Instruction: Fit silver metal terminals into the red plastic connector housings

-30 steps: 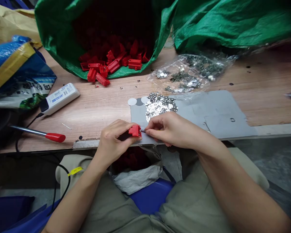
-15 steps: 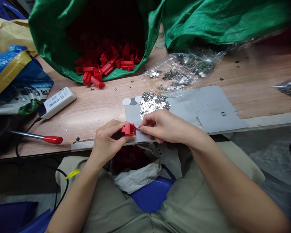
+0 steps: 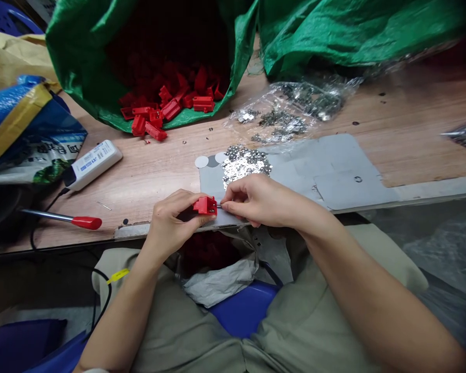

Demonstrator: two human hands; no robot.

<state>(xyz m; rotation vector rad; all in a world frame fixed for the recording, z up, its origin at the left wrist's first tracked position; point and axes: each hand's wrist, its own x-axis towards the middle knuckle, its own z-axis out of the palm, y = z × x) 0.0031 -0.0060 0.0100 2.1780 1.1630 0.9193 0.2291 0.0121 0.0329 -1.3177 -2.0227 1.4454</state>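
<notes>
My left hand [image 3: 173,218] grips a red plastic housing [image 3: 205,205] between thumb and fingers, just over the table's front edge. At the housing's right end, my right hand [image 3: 248,201] pinches a small thin metal piece [image 3: 219,205] that meets the housing. How deep that piece reaches inside is hidden. Right behind my fingers a pile of small shiny metal plates [image 3: 246,163] lies on a grey mat [image 3: 295,171]. More red housings [image 3: 171,110] spill from the mouth of a green sack [image 3: 89,98] at the back.
A clear plastic bag [image 3: 287,116] of metal parts lies behind the pile. On the left are a white power strip [image 3: 95,163], a red-handled lever [image 3: 86,223] and a blue bag [image 3: 27,129]. An open bag [image 3: 217,282] with red parts sits below the table edge.
The view has shifted very slightly. Both hands keep their hold on the red housing and the thin metal piece, with hardly any visible motion.
</notes>
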